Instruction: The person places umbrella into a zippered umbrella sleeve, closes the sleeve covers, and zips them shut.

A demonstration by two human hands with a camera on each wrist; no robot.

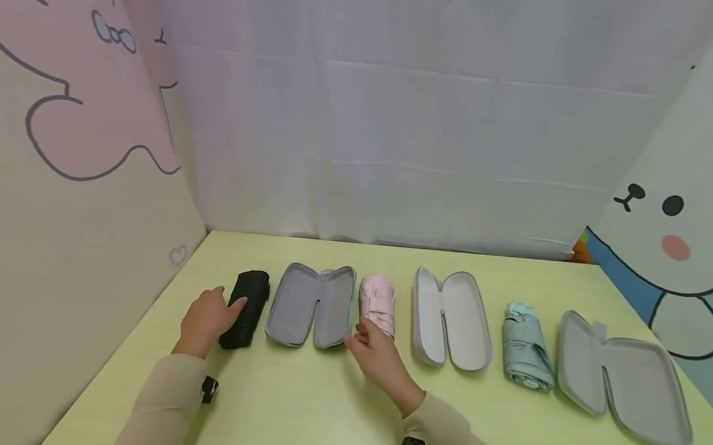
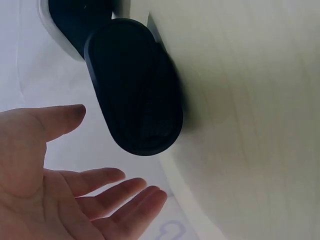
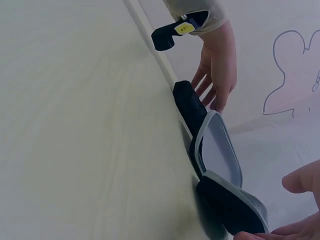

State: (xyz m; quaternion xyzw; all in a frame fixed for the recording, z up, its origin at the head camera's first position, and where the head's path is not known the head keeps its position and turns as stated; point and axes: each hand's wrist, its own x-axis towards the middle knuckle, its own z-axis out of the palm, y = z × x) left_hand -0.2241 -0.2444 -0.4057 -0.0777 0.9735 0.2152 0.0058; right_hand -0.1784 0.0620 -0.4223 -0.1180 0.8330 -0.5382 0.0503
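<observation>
A black folded umbrella point(image 1: 246, 308) lies at the left of the table, its rounded end point(image 2: 135, 90) facing the left wrist camera. Beside it is my left hand point(image 1: 205, 319), thumb and fingers spread apart and holding nothing. To the umbrella's right, a grey clamshell case point(image 1: 293, 306) lies unfolded. My right hand point(image 1: 380, 356) is at that case's lower right corner, in front of a pink folded umbrella point(image 1: 378, 293). In the right wrist view, its fingertips point(image 3: 250, 236) are at the case's edge, touching or nearly so, with the thumb well apart.
Right of the pink umbrella lies an unfolded white-lined case point(image 1: 466, 320). Farther right are a green folded umbrella point(image 1: 527, 349) and a larger unfolded grey case point(image 1: 648, 388). A pale curtain point(image 1: 395, 151) hangs behind the yellow-green table point(image 1: 301, 406); printed panels flank it.
</observation>
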